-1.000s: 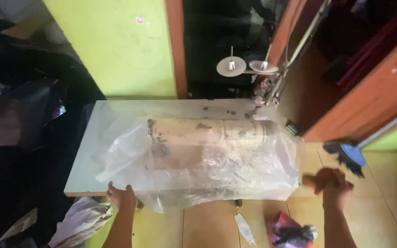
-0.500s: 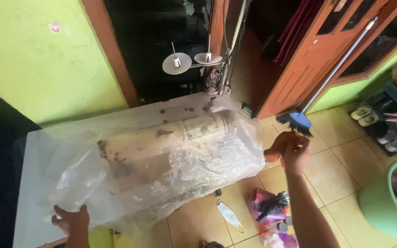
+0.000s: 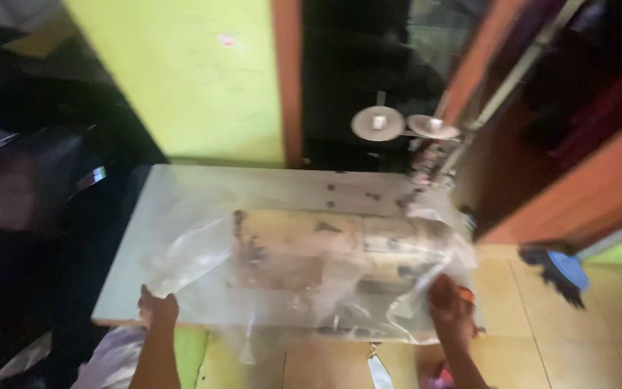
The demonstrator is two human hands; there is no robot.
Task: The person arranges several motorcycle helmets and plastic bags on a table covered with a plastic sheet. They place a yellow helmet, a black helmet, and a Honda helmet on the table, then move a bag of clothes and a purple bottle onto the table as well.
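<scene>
My left hand point(image 3: 157, 308) pinches the near left edge of the crinkly clear plastic sheet point(image 3: 304, 288); my right hand point(image 3: 451, 310) grips its near right corner. The sheet drapes a long beige sewing machine point(image 3: 332, 248) on the pale table point(image 3: 181, 187). Beyond, two round metal discs point(image 3: 404, 124).

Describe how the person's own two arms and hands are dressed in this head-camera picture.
Both forearms show bare, with no sleeves in view. The left hand wears no glove or ring that can be made out. The right hand has a small orange band or patch near it; blur hides what it is.
</scene>
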